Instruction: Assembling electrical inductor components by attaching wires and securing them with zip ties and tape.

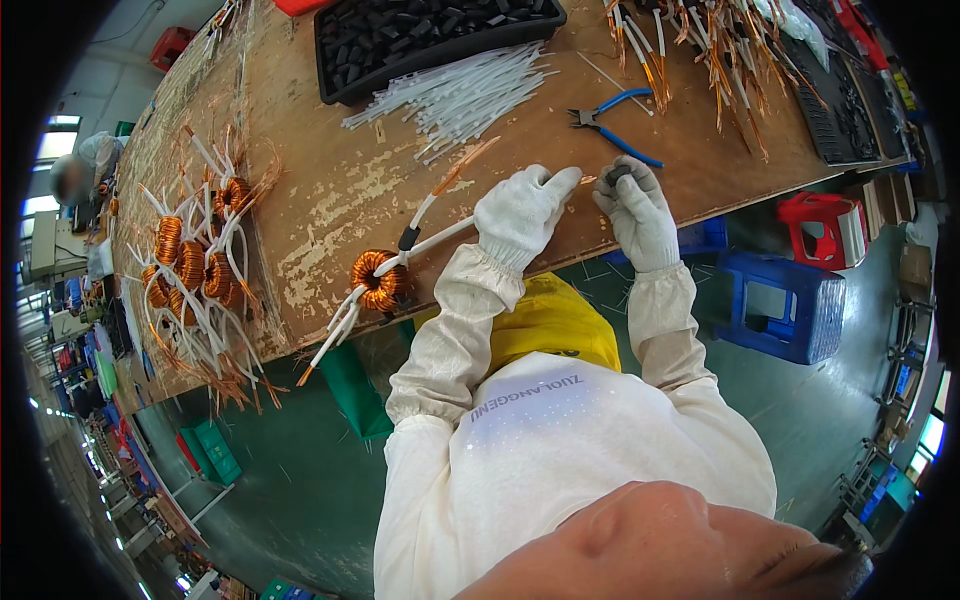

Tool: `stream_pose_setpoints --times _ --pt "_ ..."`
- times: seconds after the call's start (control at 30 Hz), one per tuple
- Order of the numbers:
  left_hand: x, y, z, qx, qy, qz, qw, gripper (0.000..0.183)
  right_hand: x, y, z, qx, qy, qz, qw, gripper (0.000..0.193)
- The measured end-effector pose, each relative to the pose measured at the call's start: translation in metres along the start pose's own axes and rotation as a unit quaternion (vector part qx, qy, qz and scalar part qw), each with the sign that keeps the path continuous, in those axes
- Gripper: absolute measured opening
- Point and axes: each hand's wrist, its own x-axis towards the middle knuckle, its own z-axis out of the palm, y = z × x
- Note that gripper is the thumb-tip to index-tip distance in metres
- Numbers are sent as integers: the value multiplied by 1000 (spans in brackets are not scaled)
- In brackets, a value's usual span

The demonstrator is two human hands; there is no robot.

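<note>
Bright, even | windows point(931, 435) glaring | fisheye bending | black rim

A worn wooden table point(330, 160) spans the upper scene. Beneath its right end, on a green floor point(300, 520), stands a blue plastic stool point(818, 315); a red stool point(820, 207) is closer to the table's edge. A cardboard box point(914, 270) lies right of the table. Below its left corner sits a green crate point(215, 453).

Ring coil point(378, 292), copper-wound, lies by the near edge of the bench point(300, 150) – white leads out both sides. Upper lead: black sleeve point(408, 239), bare copper end. Another runs into left hand point(522, 215). Small dark piece point(617, 174) – in right hand point(640, 212).
</note>
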Motion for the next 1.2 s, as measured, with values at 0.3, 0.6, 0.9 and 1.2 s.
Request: stream_pose_setpoints --times 0.3,0.6,0.9,1.2 --pt "1 0 -3 -5 -15 -11 1000 34 -6 -21 30 -594 43 -157 788 24" --pt "1 0 -3 -5 -9 -7 1000 33 -5 -27 37 -647 26 -202 735 22" --pt "1 1 -3 -17 -6 -11 1000 34 -1 -35 47 -697 -19 -191 691 24" --pt "3 1 -3 -30 -11 -27 999 27 8 -38 47 -694 -51 -124 707 22"
